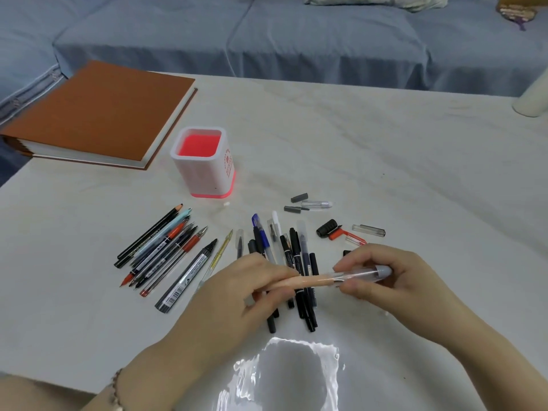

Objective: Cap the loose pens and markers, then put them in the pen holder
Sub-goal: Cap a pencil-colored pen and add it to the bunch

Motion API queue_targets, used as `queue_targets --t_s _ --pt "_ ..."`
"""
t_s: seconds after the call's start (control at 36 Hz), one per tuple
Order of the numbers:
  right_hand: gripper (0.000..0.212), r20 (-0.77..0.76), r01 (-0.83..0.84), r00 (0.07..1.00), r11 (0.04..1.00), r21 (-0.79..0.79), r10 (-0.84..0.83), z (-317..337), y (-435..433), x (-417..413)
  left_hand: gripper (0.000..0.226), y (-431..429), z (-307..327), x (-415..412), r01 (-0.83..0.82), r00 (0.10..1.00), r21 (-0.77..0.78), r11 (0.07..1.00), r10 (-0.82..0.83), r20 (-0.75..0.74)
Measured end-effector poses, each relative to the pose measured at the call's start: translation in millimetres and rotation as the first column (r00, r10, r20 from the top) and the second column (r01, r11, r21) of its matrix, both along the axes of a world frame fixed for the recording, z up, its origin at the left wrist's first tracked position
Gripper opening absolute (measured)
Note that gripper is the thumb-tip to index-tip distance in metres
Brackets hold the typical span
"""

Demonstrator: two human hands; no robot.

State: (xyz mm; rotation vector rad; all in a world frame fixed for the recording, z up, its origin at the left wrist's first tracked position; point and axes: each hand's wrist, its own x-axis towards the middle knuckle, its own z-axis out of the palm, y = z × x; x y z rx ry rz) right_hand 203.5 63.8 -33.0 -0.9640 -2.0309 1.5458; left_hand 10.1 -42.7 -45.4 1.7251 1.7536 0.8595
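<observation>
Aloft, left fingers hold pen, right fingers cap

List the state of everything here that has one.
pen holder: upright, empty.
album: closed, lying flat.
peach pen: gripped by left hand, tip inside clear cap.
clear cap: pinched by right hand, partly on.
black marker: uncapped, lying flat.
grey caps: loose, off any pen.
</observation>
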Motion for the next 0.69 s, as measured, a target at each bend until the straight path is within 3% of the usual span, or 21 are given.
queue_targets --t_s 0.14,0.19,0.28,0.31,0.39,0.53,0.61,0.69 --pt "0.005 -0.015 -0.052 0.999 0.998 -0.044 0.052 -0.6 -8.4 -11.4 0.028 -2.0 2.5 6.0 0.030 1.000 0.039 0.999 -0.030 0.002" --pt "0.014 -0.022 -0.029 0.999 0.999 -0.022 0.028 -3.9 -10.4 -14.4 0.027 -2.7 1.8 7.3 -0.002 0.999 0.045 0.999 0.000 0.039" --pt "0.004 -0.002 -0.017 1.000 1.000 -0.011 0.017 -5.0 -12.7 -17.4 0.023 -4.1 -0.9 8.5 -0.056 0.993 0.030 0.998 0.052 0.101" --pt "0.011 -0.002 -0.023 1.000 1.000 0.004 0.023 -6.6 -12.9 -18.1 0.021 -4.9 -1.9 9.3 -0.073 0.990 0.014 0.997 0.071 0.121" --pt "0.018 -0.004 -0.044 0.999 0.999 0.026 0.044 -7.7 -13.7 -21.4 0.014 -6.5 -1.5 10.6 -0.112 0.964 -0.080 0.990 0.128 0.232" --pt "0.019 0.006 -0.076 0.997 0.993 0.089 0.076 -17.0 -14.2 -23.3 0.029 -2.3 3.5 7.1 -0.111 0.889 -0.280 0.954 0.221 0.401" --pt "0.023 0.001 -0.098 0.995 0.989 0.111 0.098 -20.0 -16.4 -25.0 0.029 0.7 3.4 3.2 -0.047 0.809 -0.427 0.903 0.286 0.514" --pt "0.016 -0.003 -0.118 0.993 0.988 0.098 0.119 -22.3 -16.6 -27.0 0.033 0.9 -0.3 3.2 0.028 0.779 -0.471 0.882 0.277 0.563"
